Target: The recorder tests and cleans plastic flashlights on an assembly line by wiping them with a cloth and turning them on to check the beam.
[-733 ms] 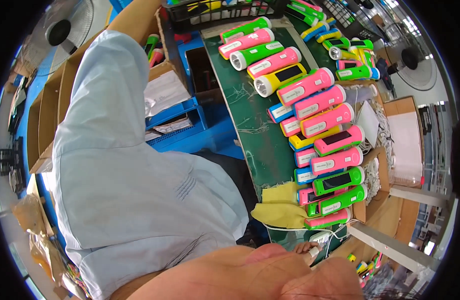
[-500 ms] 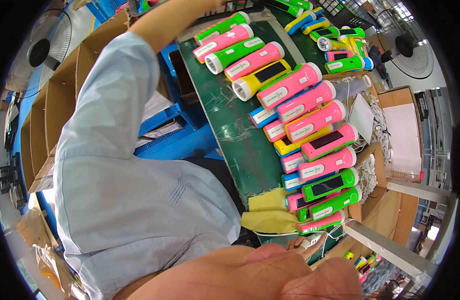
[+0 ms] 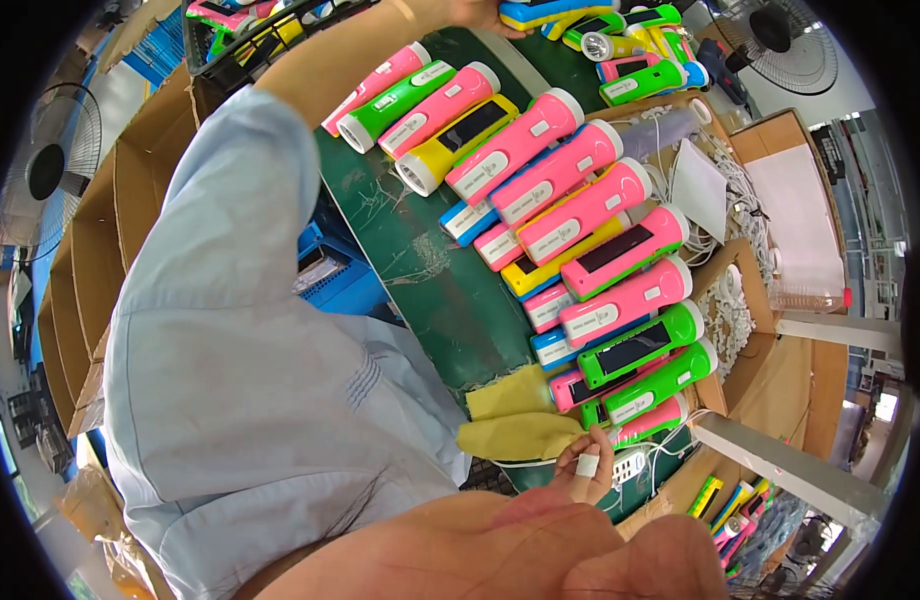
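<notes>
My left arm point(image 3: 330, 60) stretches up across the table to the top edge. My left hand point(image 3: 477, 12), partly cut off there, has its fingers closed around the end of a blue-and-yellow flashlight point(image 3: 550, 10). At the lower right, my right hand point(image 3: 585, 468) has curled fingers and a white band on one of them. Whether anything is in them is hidden. It is beside a yellow cloth point(image 3: 520, 437) and a pink-and-green flashlight point(image 3: 655, 422). A long row of pink, green, yellow and blue flashlights, partly stacked, includes a pink one point(image 3: 520, 145) and a green one point(image 3: 640, 345).
A black crate point(image 3: 242, 62) of flashlights stands at the upper left. Along the right are cardboard boxes point(image 3: 745, 340) with white parts and cables, a white power strip point(image 3: 628, 468) and a metal post point(image 3: 780, 465). More flashlights point(image 3: 645, 80) lie at the far end of the green table point(image 3: 410, 300).
My left hand has moved right from beside the crate to the blue-and-yellow flashlight, which has shifted slightly. My right hand has risen from the power strip toward the cloth. The view has shifted.
</notes>
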Demonstrator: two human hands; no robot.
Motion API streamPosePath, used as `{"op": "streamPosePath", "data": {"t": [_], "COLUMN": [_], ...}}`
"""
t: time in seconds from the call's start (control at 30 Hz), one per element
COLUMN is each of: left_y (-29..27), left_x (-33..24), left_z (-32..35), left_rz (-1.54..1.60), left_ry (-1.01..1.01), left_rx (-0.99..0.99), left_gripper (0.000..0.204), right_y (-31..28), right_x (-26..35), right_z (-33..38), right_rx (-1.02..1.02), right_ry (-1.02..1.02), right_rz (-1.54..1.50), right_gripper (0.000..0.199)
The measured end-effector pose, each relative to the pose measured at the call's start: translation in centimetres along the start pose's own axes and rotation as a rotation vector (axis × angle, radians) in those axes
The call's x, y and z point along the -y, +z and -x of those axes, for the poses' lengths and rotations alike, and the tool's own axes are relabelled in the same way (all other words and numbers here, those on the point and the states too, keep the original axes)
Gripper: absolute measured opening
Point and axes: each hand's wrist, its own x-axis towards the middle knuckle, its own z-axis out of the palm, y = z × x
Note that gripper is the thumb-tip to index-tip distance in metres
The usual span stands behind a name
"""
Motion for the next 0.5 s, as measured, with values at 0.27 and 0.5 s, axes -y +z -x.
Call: {"op": "streamPosePath", "data": {"t": [0.27, 0.5], "left_y": [9.6, 13.8], "left_x": [11.5, 18.5], "left_z": [24.1, 30.0], "left_rz": [0.331, 0.112], "left_ry": [-0.799, -0.859], "left_rx": [0.458, 0.779], "left_gripper": [0.047, 0.060], "right_y": [5.5, 0.0], "right_x": [3.3, 4.5], "right_z": [-3.7, -3.3], "right_rx": [0.250, 0.878], "right_ry": [-0.602, -0.192], "right_rz": [0.176, -0.617], "right_gripper": [0.080, 0.021]}}
